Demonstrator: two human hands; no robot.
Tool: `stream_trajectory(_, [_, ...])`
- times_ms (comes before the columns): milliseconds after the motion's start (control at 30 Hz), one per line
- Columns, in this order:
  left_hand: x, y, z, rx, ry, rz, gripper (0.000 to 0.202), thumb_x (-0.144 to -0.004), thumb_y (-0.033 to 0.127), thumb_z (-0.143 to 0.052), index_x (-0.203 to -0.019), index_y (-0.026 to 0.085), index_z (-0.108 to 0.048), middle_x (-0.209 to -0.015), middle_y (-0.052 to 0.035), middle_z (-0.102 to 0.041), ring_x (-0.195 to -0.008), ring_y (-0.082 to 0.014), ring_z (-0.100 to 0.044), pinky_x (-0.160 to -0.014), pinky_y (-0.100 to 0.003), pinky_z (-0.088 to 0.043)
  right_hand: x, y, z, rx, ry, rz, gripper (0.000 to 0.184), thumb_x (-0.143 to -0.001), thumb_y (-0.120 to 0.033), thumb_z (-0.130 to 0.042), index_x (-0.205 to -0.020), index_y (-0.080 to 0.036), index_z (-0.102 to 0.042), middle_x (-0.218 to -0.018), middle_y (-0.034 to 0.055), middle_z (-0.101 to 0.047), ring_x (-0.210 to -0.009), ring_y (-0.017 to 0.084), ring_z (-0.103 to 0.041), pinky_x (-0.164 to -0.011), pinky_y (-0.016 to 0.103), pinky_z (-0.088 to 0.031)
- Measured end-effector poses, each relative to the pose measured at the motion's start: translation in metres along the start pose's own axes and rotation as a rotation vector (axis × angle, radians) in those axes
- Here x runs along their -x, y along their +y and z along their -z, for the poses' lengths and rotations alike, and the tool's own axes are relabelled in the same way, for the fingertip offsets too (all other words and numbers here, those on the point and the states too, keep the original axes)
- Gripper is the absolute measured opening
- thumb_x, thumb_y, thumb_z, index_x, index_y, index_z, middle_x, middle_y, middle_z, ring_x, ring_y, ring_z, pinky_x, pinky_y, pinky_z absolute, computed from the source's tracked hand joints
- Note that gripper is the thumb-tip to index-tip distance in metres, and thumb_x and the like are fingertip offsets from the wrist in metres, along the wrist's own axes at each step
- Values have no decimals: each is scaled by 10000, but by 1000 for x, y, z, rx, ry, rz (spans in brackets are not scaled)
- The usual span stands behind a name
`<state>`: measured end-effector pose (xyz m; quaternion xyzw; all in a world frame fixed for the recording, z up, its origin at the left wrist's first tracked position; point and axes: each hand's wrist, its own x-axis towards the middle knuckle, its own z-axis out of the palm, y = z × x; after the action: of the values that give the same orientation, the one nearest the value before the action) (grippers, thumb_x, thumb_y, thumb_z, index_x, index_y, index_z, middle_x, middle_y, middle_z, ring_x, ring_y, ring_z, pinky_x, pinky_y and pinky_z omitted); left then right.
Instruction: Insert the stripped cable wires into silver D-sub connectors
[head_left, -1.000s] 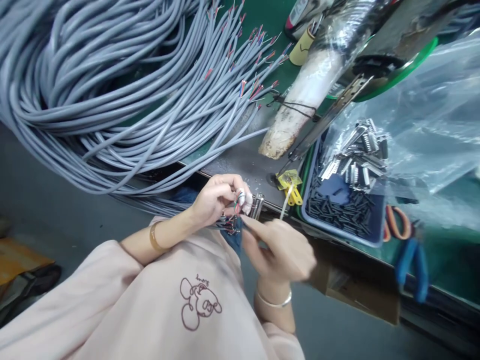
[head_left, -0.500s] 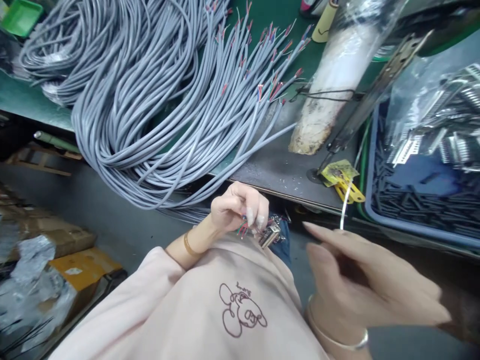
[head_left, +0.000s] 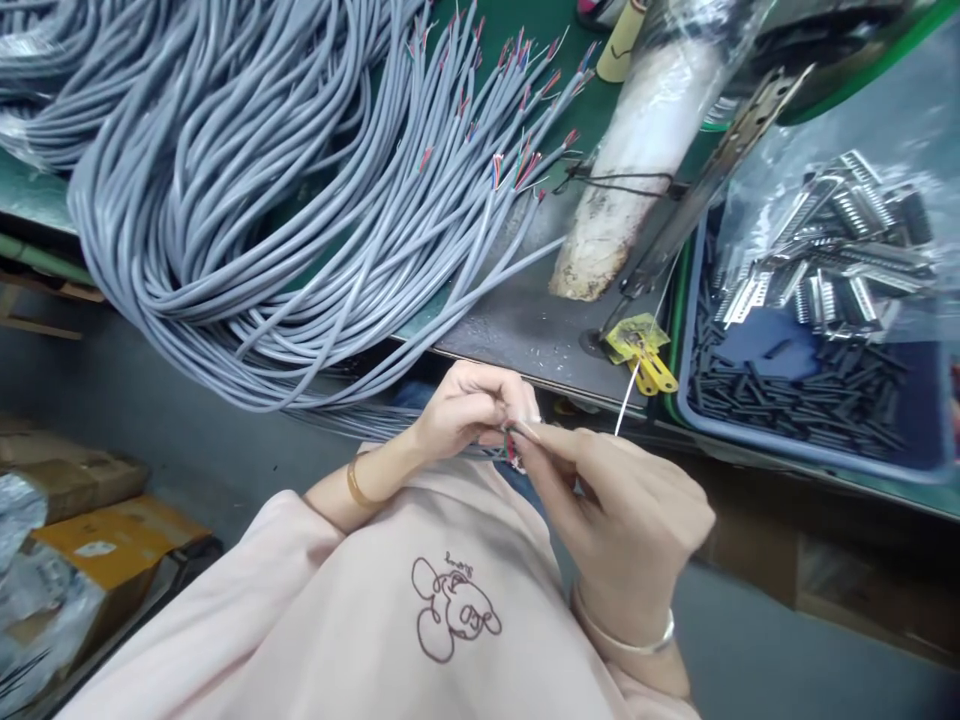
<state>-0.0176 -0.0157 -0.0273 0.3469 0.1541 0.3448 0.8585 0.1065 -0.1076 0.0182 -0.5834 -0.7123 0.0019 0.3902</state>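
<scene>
My left hand (head_left: 469, 412) is closed around the end of a grey cable in front of the apron. Red and green wires (head_left: 514, 455) poke out below its fingertips. My right hand (head_left: 619, 495) meets it there, thumb and forefinger pinched at the wire ends. Something small and dark shows at that pinch, too small to make out. To the left, a big bundle of grey cables (head_left: 300, 250) hangs over the bench edge, many ends split into red, blue and white wires.
A blue bin (head_left: 825, 455) on the right holds short black tubes (head_left: 795, 400) and a plastic bag of metal connectors (head_left: 840, 240). A metal stand (head_left: 712, 175), a plastic-wrapped white roll (head_left: 637, 170) and yellow tags (head_left: 649, 365) stand beside it. Cardboard boxes (head_left: 112, 525) lie lower left.
My right hand has moved left to my left hand, and its parted thumb and forefinger have closed at the wires. The view has shifted, so the bench things appear further left.
</scene>
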Motion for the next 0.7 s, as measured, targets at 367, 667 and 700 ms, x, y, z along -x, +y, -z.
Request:
stream_trajectory(367, [3, 9, -17, -192, 166, 76, 447, -584, 363, -961, -707, 154, -586, -645, 23, -631, -466, -32, -487, -447, -169, -414, 4, 11, -9, -236, 210, -391, 66, -886, -221, -752, -822, -234, -742, -588, -69, -601, -455, 50, -467, -429, 191, -358])
stream_trajectory(667, [0, 14, -23, -161, 135, 7, 364, -706, 352, -904, -775, 159, -603, -666, 24, -648, -462, -30, -483, -441, -156, -418, 9, 33, -2, -419, 223, -482, 207, -871, -317, -769, -1068, -252, -782, -724, -17, -747, -439, 57, -520, -407, 176, -384])
stream_trajectory(700, [0, 15, -24, -163, 125, 9, 358, -697, 334, -908, -764, 157, -604, -650, 30, -628, -467, -31, -487, -444, -153, -419, 8, 34, -1, -469, 190, -506, 181, -877, -337, -762, -1034, -249, -785, -672, -30, -720, -441, 61, -529, -421, 174, -411])
